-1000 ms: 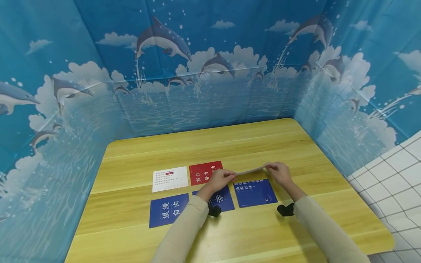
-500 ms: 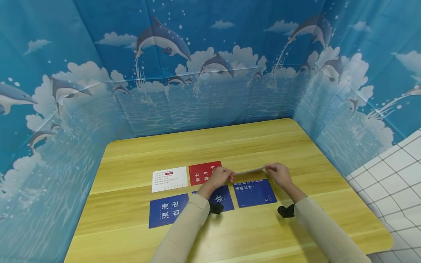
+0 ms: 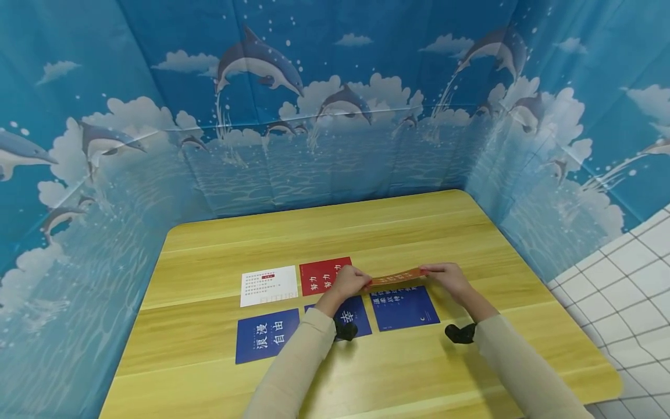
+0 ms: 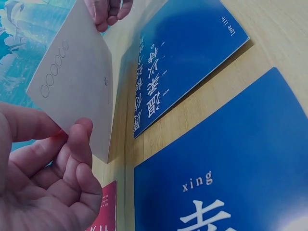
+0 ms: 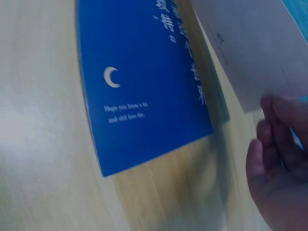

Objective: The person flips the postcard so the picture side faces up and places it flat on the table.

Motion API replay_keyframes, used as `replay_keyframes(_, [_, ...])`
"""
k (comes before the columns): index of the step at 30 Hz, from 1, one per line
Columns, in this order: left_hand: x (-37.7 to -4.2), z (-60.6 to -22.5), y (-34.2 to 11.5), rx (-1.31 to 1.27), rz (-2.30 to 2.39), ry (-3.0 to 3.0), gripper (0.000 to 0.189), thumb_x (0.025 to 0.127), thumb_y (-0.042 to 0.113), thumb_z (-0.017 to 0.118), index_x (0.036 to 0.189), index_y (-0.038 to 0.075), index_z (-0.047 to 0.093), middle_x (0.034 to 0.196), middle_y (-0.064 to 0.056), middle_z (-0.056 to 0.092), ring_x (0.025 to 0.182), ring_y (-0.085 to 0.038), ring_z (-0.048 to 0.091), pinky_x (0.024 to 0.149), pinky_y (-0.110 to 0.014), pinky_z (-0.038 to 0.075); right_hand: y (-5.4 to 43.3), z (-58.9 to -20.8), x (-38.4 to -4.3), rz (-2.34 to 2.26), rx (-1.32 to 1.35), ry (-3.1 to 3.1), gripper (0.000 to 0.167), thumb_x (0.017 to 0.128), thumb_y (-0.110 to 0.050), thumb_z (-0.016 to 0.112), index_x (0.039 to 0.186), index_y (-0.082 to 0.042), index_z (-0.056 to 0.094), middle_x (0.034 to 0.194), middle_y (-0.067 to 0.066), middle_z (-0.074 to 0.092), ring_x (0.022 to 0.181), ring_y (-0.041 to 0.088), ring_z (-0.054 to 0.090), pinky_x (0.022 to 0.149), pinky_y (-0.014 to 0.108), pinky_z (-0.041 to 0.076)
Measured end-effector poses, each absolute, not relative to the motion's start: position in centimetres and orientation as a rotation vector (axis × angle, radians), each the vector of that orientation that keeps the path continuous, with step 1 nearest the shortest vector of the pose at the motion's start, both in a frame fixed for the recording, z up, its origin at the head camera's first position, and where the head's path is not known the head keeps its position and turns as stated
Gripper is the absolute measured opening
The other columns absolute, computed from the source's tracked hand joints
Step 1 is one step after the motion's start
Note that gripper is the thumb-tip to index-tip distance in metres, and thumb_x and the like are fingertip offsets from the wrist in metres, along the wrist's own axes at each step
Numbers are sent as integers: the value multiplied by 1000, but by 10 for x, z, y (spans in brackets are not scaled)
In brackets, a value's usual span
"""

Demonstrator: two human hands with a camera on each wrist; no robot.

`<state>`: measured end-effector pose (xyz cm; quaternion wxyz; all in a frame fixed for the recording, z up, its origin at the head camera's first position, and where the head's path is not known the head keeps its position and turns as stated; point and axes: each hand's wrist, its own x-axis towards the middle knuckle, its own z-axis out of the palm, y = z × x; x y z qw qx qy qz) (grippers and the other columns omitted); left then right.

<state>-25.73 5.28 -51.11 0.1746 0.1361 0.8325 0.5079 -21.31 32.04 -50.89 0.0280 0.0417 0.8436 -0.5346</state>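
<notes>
A postcard (image 3: 395,278) with an orange-red front and gold lettering is stretched between both hands, tilted above the table. Its pale back (image 4: 79,77), with a row of printed ovals, faces the left wrist view. My left hand (image 3: 349,283) pinches the card's left end between thumb and fingers. The right hand (image 3: 447,279) pinches the opposite end. Just below the held card lies a blue postcard (image 3: 405,311) with white writing and a crescent moon. Another blue postcard (image 4: 221,159), marked "xing", is partly hidden by the left wrist in the head view.
A white postcard (image 3: 269,286) and a red postcard (image 3: 319,277) form a back row at left. Front left lies a third blue card (image 3: 267,336). The wooden table (image 3: 419,372) meets a dolphin-print curtain (image 3: 335,157) behind.
The held postcard has tipped so its orange-red face shows to the head camera, where before only a pale thin edge showed. The right hand has turned slightly and lowered a little.
</notes>
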Motion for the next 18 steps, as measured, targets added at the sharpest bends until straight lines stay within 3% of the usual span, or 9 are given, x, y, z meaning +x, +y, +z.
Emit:
replay_keyframes(4, [-258,-511,53,380,1434,2376,24,88,17,61,76,0,73,64,-6,65,59,-15,54,54,-23,38,326,-508,-213,-1779,166,2426,33,94,-2,42,121,16,49,123,29,49,119,38,42,94,41,38])
replay_keyframes(8, [-258,-513,53,387,1420,2383,25,88,18,61,73,1,73,61,-6,63,55,-13,50,52,-22,36,327,-509,-214,-1887,227,2309,38,93,-6,40,120,20,46,123,30,50,115,30,48,94,40,38])
replay_keyframes(12, [-259,-513,54,390,1425,2378,28,88,18,60,70,0,71,58,-8,60,50,-12,46,49,-21,35,327,-510,-215,-1832,309,2351,43,91,-18,55,117,17,52,119,27,54,108,26,53,92,40,41])
replay_keyframes(18, [-260,-513,56,411,1438,2398,27,87,16,60,69,0,71,58,-3,59,50,-12,47,48,-21,36,325,-511,-217,-1566,292,2539,46,85,-28,66,111,9,61,113,23,59,112,37,48,92,46,38])
